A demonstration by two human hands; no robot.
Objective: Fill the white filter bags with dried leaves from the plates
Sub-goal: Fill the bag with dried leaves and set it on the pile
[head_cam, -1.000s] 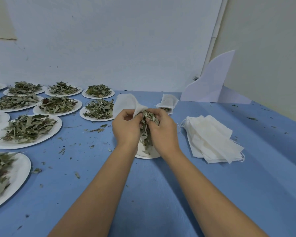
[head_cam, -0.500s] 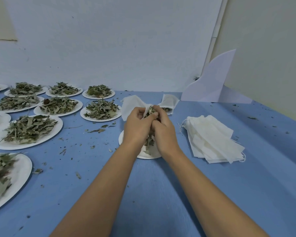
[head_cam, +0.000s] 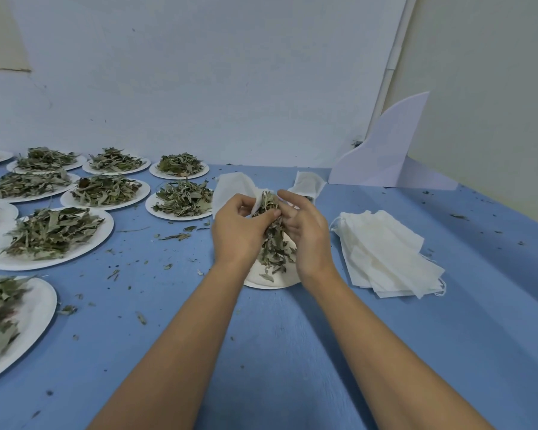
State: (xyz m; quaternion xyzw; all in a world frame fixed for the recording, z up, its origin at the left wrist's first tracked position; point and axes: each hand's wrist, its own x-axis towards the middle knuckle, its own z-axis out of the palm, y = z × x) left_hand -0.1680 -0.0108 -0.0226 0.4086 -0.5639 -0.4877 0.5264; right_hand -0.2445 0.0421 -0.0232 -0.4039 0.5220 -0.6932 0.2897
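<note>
Grey-green dried leaves (head_cam: 274, 243) hang over the plate (head_cam: 266, 283), pinched against the filter bag (head_cam: 232, 190) at 12 o'clock by your left hand (head_cam: 241, 232), your right hand (head_cam: 308, 235) loose-fingered at their 3 o'clock, so strays may spill onto the tabletop (head_cam: 277, 342).

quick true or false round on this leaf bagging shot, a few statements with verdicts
1. The left hand grips a white filter bag. True.
2. The spare bags lie left of the hands. False: the stack of bags lies right of the right hand.
3. Dried leaves hang between the hands, over a plate. True.
4. The plates at the left are bare. False: the left plates hold leaf piles.
</note>
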